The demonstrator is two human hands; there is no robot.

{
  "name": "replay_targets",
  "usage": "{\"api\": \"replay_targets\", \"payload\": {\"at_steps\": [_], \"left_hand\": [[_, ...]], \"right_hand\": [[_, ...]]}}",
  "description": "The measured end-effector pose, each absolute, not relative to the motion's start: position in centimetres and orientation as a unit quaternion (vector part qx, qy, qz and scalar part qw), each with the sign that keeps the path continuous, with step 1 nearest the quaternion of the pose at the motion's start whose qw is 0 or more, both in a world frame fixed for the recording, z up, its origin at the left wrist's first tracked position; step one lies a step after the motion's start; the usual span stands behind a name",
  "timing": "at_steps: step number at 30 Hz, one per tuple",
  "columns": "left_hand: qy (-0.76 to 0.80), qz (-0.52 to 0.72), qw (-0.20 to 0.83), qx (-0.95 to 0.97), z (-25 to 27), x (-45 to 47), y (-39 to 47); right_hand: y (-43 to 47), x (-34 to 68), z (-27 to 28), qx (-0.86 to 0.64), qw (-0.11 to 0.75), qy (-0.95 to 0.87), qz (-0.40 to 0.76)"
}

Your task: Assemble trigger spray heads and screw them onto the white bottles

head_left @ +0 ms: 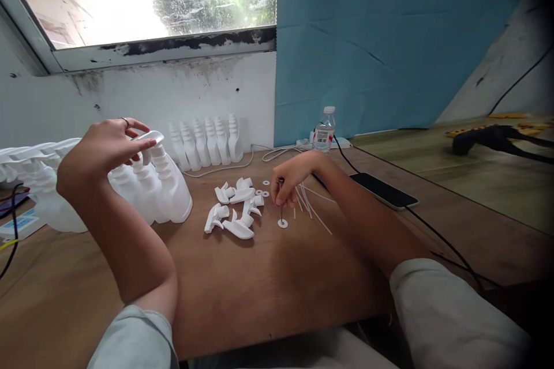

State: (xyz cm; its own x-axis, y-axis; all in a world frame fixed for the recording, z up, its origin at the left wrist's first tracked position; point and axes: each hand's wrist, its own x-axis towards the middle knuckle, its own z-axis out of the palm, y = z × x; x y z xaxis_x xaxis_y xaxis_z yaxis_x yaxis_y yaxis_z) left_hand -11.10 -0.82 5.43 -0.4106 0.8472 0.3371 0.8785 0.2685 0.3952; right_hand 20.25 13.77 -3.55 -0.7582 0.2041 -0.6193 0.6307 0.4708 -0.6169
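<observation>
On the left, my left hand (108, 141) grips a white trigger spray head (154, 138) between thumb and fingers, right above the neck of a white plastic bottle (168, 184). Whether it is seated on the neck I cannot tell. At the middle of the table my right hand (289, 183) pinches a thin metal rod-like tool (281, 211), upright, its lower tip at a white ring washer (283, 223). More washers (265, 183) lie behind it. Several loose spray heads (239, 227) are piled between my hands, and thin white tubes (312, 207) spread out beside my right hand.
Rows of white bottles stand at the left, and another bottle row (208, 141) is against the wall. A water bottle (324, 130) and a phone (383, 190) with a black cable (445, 236) are on the right. White cable (225, 170) runs along the back.
</observation>
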Motion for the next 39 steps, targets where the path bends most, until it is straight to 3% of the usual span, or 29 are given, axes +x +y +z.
{"api": "replay_targets", "payload": {"at_steps": [6,10,13,18,23,28,34,37,39], "left_hand": [[-0.752,-0.295,0.102,-0.58,5.4,-10.6,-1.0],[-0.672,-0.36,0.215,-0.61,5.2,-9.6,-1.4],[-0.571,-0.467,0.243,-0.63,5.1,-8.1,-1.9],[-0.446,-0.568,0.132,-0.679,5.0,-4.6,-2.4],[-0.405,-0.543,0.033,-0.735,4.5,-1.0,-1.0],[-0.419,-0.522,-0.031,-0.742,3.9,0.5,1.9],[-0.419,-0.296,-0.123,-0.85,1.7,0.2,6.5],[-0.436,-0.236,-0.111,-0.861,0.8,0.2,7.9],[-0.418,-0.229,-0.159,-0.865,0.6,-0.1,8.2]], "right_hand": [[15.9,20.7,-4.4,0.33,0.17,0.848,-0.378],[16.0,21.4,-3.3,0.352,0.025,0.91,-0.218],[14.4,21.0,-2.1,0.305,-0.127,0.922,-0.203],[10.2,18.9,-0.9,0.201,-0.343,0.87,-0.292],[7.4,17.6,-0.4,0.151,-0.427,0.81,-0.372],[7.2,18.7,0.6,0.204,-0.501,0.752,-0.377],[9.4,20.1,1.4,0.193,-0.685,0.61,-0.349],[10.2,20.5,1.4,0.184,-0.703,0.597,-0.339],[10.4,20.8,1.4,0.163,-0.69,0.618,-0.339]]}}
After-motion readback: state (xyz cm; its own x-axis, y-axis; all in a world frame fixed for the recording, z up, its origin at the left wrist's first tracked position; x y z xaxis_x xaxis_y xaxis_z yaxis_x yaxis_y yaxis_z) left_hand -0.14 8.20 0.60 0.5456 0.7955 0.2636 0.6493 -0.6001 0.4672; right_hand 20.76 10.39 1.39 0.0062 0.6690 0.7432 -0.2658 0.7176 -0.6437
